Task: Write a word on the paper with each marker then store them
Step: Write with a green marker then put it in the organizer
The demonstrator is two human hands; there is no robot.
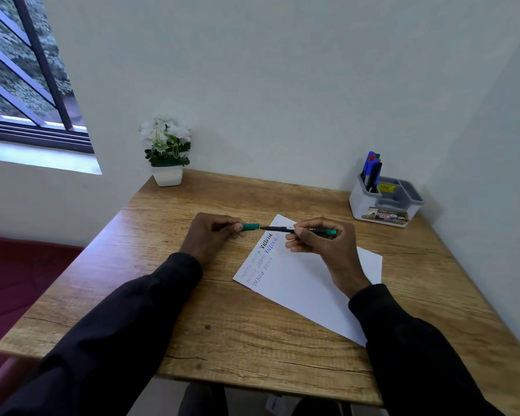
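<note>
We read the handwritten word "Victoria" repeated on the paper (pixel 306 283): boldest in black, next to it in blue, with fainter copies alongside. The white label on the marker (pixel 279 229), the yellow sticker (pixel 386 187) inside the desk organizer (pixel 364 205) and the printed label (pixel 385 217) on its front are too small to read.

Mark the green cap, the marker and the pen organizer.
green cap (pixel 250 227): head view, middle of its exposed end.
marker (pixel 278 229): head view, black barrel near the tip.
pen organizer (pixel 361 204): head view, white left wall.
</note>
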